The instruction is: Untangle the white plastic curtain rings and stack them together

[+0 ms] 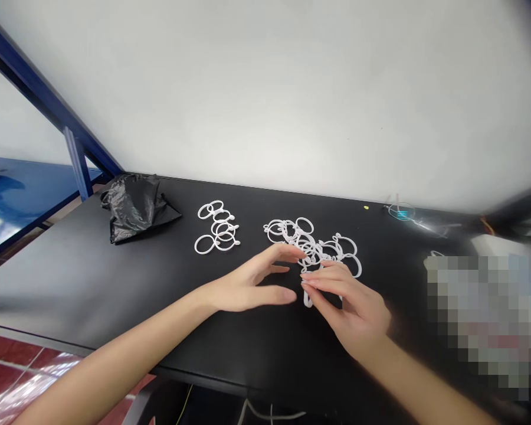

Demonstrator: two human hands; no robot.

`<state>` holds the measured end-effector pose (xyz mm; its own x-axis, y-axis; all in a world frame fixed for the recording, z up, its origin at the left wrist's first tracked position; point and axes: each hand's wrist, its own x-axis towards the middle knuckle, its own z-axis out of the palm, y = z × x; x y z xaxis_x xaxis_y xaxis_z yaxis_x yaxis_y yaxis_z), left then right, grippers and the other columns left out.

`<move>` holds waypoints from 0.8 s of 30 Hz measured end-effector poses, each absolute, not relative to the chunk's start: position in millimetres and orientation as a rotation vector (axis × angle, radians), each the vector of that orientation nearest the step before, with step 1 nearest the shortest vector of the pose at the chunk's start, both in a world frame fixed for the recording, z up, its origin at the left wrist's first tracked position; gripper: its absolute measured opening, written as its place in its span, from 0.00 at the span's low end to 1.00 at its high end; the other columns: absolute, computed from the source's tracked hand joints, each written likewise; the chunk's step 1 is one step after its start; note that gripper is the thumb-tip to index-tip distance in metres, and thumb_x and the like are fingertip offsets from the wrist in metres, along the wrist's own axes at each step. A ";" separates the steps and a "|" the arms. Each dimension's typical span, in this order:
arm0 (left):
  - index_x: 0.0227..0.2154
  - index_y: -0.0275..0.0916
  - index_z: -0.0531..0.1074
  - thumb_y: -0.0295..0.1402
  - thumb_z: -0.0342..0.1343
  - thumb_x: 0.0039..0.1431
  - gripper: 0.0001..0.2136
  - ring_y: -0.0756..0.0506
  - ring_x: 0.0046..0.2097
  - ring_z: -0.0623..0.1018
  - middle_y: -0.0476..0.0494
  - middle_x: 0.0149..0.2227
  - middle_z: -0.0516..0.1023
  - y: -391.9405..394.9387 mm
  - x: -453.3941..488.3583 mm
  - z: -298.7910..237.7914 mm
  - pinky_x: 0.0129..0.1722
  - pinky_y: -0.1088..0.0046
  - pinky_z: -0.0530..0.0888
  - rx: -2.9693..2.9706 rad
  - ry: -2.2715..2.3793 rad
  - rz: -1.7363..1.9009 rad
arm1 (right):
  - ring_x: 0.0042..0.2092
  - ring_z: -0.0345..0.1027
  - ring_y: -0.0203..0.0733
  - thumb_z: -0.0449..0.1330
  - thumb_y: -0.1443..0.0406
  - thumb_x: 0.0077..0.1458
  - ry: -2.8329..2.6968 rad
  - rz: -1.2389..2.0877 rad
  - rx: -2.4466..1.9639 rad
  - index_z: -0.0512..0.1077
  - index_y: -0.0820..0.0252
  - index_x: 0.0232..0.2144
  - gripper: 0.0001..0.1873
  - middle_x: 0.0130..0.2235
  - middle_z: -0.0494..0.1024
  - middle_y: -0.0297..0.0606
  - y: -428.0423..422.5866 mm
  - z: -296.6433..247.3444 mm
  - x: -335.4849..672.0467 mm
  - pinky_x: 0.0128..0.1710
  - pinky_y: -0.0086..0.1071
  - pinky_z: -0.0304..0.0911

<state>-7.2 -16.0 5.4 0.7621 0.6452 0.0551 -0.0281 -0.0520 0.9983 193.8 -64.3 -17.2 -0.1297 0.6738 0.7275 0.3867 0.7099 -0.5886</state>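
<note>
A loose pile of white plastic rings (312, 242) lies on the black table (71, 277) in front of me. My left hand (252, 283) hovers with fingers spread, its fingertips at the near left edge of the pile. My right hand (349, 304) has its fingers pinched on one white ring (308, 298) at the pile's near side. A smaller, neater group of white rings (218, 229) lies apart, to the left of the pile.
A crumpled black plastic bag (133, 206) sits at the table's back left. A small clear item with wires (402, 211) lies at the back right. A white wall rises behind; a blue metal frame (77, 159) stands at left. The right side is blurred out.
</note>
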 end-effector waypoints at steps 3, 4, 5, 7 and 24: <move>0.55 0.43 0.63 0.28 0.62 0.55 0.25 0.43 0.59 0.71 0.39 0.57 0.69 -26.6 8.0 -1.9 0.61 0.59 0.67 1.447 0.497 0.590 | 0.35 0.79 0.44 0.64 0.78 0.51 -1.690 0.329 -0.834 0.76 0.54 0.36 0.15 0.35 0.83 0.35 -68.0 -15.7 193.6 0.46 0.47 0.74; 0.54 0.42 0.64 0.29 0.62 0.56 0.23 0.43 0.56 0.73 0.39 0.54 0.71 -29.4 12.2 -4.5 0.59 0.59 0.69 1.433 0.485 0.588 | 0.36 0.79 0.44 0.64 0.78 0.51 -1.684 0.339 -0.821 0.76 0.54 0.36 0.15 0.35 0.83 0.35 -69.1 -15.7 193.1 0.46 0.47 0.74; 0.52 0.40 0.66 0.29 0.62 0.57 0.21 0.44 0.53 0.75 0.39 0.50 0.74 -31.6 15.3 -6.8 0.57 0.60 0.71 1.424 0.474 0.587 | 0.36 0.79 0.43 0.64 0.79 0.51 -1.684 0.349 -0.809 0.76 0.54 0.37 0.16 0.35 0.83 0.36 -70.0 -15.7 192.5 0.46 0.47 0.74; 0.50 0.37 0.68 0.31 0.60 0.59 0.17 0.45 0.48 0.77 0.40 0.46 0.76 -34.1 18.4 -9.5 0.53 0.62 0.73 1.427 0.466 0.585 | 0.36 0.78 0.42 0.63 0.80 0.51 -1.682 0.365 -0.798 0.76 0.55 0.37 0.17 0.36 0.83 0.36 -70.7 -16.2 191.7 0.48 0.47 0.74; 0.52 0.39 0.68 0.42 0.55 0.63 0.18 0.49 0.36 0.70 0.45 0.37 0.68 -17.6 -2.9 -6.1 0.38 0.72 0.74 2.088 0.748 0.741 | 0.34 0.76 0.41 0.63 0.74 0.55 -1.654 0.533 -0.970 0.77 0.54 0.37 0.10 0.33 0.80 0.35 -63.2 -22.9 199.4 0.35 0.36 0.74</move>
<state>-2.9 -17.6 -6.1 0.6566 0.7118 0.2492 0.2559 -0.5211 0.8142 199.4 -63.2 -22.9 -0.0728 0.8145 0.5756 0.3256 0.5649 -0.7582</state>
